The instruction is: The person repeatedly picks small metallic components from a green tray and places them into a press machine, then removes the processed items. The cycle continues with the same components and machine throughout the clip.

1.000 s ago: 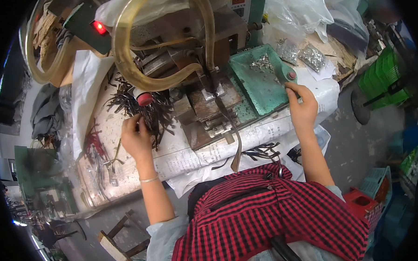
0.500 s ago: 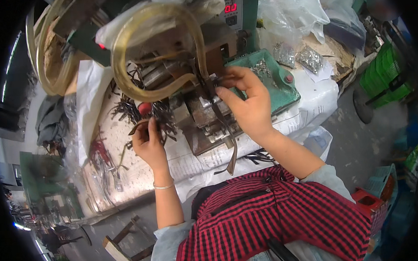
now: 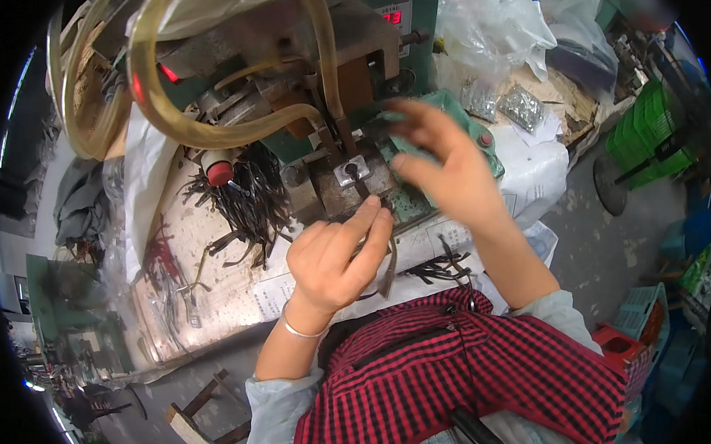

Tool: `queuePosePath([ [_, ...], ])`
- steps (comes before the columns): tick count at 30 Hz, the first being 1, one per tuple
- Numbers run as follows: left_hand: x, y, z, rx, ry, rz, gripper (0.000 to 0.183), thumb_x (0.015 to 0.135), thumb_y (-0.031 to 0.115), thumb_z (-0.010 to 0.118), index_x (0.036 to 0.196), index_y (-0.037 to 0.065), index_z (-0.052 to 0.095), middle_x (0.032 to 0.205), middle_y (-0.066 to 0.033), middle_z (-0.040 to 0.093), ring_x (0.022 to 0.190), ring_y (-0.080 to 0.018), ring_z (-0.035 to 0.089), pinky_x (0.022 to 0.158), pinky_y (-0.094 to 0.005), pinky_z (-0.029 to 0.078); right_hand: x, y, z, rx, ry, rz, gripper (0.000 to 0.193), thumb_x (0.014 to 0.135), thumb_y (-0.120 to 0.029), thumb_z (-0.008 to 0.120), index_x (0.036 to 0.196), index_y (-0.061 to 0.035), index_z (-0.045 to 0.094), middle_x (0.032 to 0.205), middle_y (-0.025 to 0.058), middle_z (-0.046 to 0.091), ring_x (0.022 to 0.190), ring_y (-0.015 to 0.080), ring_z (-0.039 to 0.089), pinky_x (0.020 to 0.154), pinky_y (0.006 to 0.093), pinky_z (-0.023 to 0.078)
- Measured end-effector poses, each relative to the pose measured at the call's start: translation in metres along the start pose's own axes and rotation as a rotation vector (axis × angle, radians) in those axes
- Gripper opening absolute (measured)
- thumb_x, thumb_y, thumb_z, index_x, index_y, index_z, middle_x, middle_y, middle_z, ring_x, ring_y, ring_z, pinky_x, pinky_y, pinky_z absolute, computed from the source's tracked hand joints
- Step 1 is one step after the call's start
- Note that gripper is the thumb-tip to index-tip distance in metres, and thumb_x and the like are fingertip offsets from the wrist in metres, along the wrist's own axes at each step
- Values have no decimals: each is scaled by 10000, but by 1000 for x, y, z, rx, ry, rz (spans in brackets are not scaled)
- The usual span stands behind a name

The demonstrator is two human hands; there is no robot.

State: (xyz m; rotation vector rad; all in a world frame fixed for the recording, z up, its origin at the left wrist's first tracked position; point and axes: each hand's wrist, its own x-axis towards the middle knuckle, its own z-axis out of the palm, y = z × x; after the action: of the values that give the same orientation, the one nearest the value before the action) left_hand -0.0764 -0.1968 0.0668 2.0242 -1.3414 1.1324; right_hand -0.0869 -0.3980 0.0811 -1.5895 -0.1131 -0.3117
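My left hand [image 3: 337, 262] is closed in front of the machine, thumb and forefinger pinching a narrow dark strap [image 3: 360, 187]. One end of the strap lies on the small metal die block [image 3: 352, 170]; its other end hangs below my fingers toward the apron. Up and to the right, my right hand [image 3: 456, 166] hovers beside the block above the green tray [image 3: 485, 141]. Its thumb stands apart from the fingers, which are blurred, and nothing shows between them. Two upright metal jaws [image 3: 338, 139] of the machine stand just behind the block.
A heap of dark straps [image 3: 251, 199] lies left of the machine by a red knob [image 3: 219, 173]. Thick yellowish hoses [image 3: 147, 80] loop over the left side. Bags of small metal parts [image 3: 521, 108] sit at the back right. More straps [image 3: 441, 266] lie at the table's front edge.
My left hand has moved right from the strap heap to the strap at the die block. My right hand has drawn back from the block, up and rightward. The view has shifted slightly.
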Motion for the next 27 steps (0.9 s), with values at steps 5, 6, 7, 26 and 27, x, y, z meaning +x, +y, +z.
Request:
queuePosePath([
  [5,1,0,6,-34,15,3,207,750,38,774,955,73,768,1015,-95,775,551,-91,543,487,-234,387,18,122,-92,-335,489,56,515,886,23,623,1396,-10,566,1300,166,698,1215,275,659,1048,362,497],
  [6,1,-1,7,-32,17,5,203,752,38,773,951,77,768,1010,-92,775,548,-90,541,485,-234,386,12,123,-89,-376,489,0,448,872,17,642,1317,-22,622,1264,159,705,1192,295,660,1028,374,502],
  [7,1,-2,8,-33,10,3,239,739,21,789,971,75,767,1010,-100,778,547,-100,550,484,-239,393,5,123,-86,-417,488,-57,384,858,12,661,1238,-34,679,1229,153,711,1169,314,662,1008,386,508],
  [26,-53,-10,-87,359,126,-541,197,809,-11,785,999,39,761,963,-126,760,757,-225,681,655,-296,527,-7,111,-60,-1083,341,-57,117,927,-136,685,996,-42,700,991,159,710,967,369,661,850,473,512],
  [27,-51,-29,-92,360,244,-628,172,822,-23,766,982,39,762,946,-131,750,790,-253,688,703,-305,545,-6,111,-60,-1013,374,-83,121,935,-128,679,1014,-39,702,1000,163,712,967,371,662,854,471,510],
])
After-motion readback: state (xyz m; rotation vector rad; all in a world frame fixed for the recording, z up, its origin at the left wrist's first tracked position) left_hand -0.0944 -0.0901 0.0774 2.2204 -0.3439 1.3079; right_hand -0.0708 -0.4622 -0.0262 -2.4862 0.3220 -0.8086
